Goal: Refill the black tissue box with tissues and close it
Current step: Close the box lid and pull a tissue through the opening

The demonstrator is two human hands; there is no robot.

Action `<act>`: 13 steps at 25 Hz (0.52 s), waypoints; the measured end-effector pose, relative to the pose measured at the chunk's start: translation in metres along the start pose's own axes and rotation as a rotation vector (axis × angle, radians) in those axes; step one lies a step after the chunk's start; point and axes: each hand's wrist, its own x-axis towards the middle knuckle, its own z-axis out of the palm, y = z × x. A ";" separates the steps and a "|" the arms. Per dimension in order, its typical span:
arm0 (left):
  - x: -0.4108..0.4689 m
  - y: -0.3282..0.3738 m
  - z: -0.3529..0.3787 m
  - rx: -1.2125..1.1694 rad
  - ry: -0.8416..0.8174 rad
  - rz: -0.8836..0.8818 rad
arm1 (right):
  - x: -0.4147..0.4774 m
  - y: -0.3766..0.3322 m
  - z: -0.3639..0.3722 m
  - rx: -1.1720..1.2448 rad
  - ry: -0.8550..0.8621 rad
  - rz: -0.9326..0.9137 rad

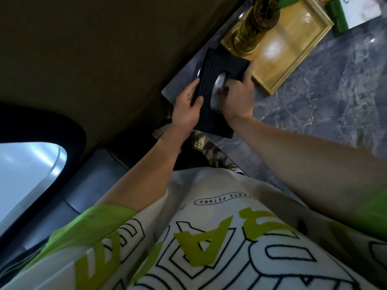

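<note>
The black ribbed tissue box (217, 68) lies on the grey marble table (314, 84) near its left edge. It has an oval slot on top, and pale tissue (218, 81) shows through that slot. My left hand (186, 105) grips the box's left side with the thumb on top. My right hand (238, 95) covers the right side, with its fingers at the slot on the tissue and fingertips on the box's far right edge.
A wooden tray (293, 51) stands just beyond the box and holds a yellow glass vase (253, 24). A green and white package (351, 13) sits at the far right. A brown floor lies left of the table, and a white rounded surface (27, 170) is at lower left.
</note>
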 end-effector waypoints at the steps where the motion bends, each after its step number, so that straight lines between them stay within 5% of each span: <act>1: -0.001 0.000 0.000 -0.002 0.002 -0.001 | -0.001 0.004 -0.004 0.050 0.025 -0.032; 7: 0.001 0.001 0.001 0.022 0.019 -0.009 | -0.018 0.019 -0.013 0.047 0.224 -0.219; 13: 0.003 0.002 0.005 0.070 0.053 -0.015 | -0.023 0.012 -0.018 0.187 0.051 -0.247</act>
